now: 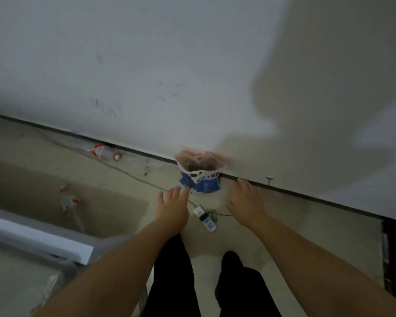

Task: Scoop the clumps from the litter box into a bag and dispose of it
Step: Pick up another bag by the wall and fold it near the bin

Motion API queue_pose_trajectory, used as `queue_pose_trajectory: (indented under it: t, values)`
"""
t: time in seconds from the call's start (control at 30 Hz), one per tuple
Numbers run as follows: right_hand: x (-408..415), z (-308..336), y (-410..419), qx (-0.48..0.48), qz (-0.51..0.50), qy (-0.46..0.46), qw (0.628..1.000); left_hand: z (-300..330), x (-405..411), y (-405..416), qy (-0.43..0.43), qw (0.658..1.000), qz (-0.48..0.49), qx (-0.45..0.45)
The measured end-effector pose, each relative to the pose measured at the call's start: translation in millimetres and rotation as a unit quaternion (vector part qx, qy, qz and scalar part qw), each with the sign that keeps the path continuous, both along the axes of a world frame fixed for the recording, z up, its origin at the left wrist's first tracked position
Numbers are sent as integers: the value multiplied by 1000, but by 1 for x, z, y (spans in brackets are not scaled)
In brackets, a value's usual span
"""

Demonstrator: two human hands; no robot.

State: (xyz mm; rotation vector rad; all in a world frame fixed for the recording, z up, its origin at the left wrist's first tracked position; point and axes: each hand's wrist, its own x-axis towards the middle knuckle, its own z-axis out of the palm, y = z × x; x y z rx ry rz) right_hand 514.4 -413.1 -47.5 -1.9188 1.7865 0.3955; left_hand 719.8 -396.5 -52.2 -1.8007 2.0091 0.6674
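- Against the far wall [146, 65], one blue-and-white cat litter bag [200, 179] stands open-topped on the floor [295, 225].
- Two hands reach toward it: left hand [173, 208] spread, right hand [244, 201] flat, both holding nothing.
- One white power strip [204, 217] lies between them.
- Two crumpled plastic bottles [104, 152] lie left.

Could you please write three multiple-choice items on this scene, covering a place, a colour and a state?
1. Where does the blue-and-white paper litter bag stand?
A. against the white wall
B. on a shelf
C. in a bin

2. What colour are the caps of the clear plastic bottle by the wall?
A. green
B. red
C. black

3. How are the hands?
A. both gripping the bag
B. both open
C. one holding a scoop

Answers: 1 A, its back meets the baseboard; 2 B, red shows at its ends; 3 B, the left hand and right hand spread their fingers, holding nothing.
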Motion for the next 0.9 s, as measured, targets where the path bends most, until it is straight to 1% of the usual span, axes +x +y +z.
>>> queue_pose_trajectory:
  t: [0.1, 0.23, 0.27, 0.33, 0.4, 0.47, 0.53, 0.63, 0.7, 0.73, 0.8, 0.83, 0.9]
  values:
    - [31, -39, -43, 14, -14, -13, 1000, -33, 22, -51, -5, 1000, -23, 13]
    - [76, -99, -92, 34, 39, 0, 999, -88, 48, -113, -15, 997, -72, -1]
    - [85, -119, -102, 28, 57, 7, 998, -108, 50, -129, -20, 996, -88, -4]
    - [96, -165, -122, -14, 85, 18, 996, -152, 50, -156, -27, 992, -122, -8]
    - [98, -213, -146, -37, 96, 40, 994, -199, 45, -178, -28, 990, -139, -15]
    - [95, -257, -167, -22, 111, 56, 992, -243, 38, -192, -47, 984, -169, -6]
    - [87, -293, -178, -29, 161, 76, 984, -280, 33, -198, -81, 977, -197, 1]
    - [78, -320, -185, -33, 164, 123, 978, -316, 31, -203, -125, 971, -201, -10]
    - [75, -327, -187, -24, 157, 118, 980, -323, 30, -207, -134, 975, -174, -27]
    - [75, -330, -187, -15, 160, 108, 981, -324, 28, -210, -126, 978, -164, -34]
    - [74, -337, -182, -10, 153, 53, 987, -324, 24, -217, -98, 981, -161, -39]
    - [76, -338, -179, 1, 129, 6, 992, -323, 23, -220, -86, 983, -161, -36]
    - [77, -336, -169, 75, 59, -98, 991, -323, 23, -223, -83, 982, -166, -19]
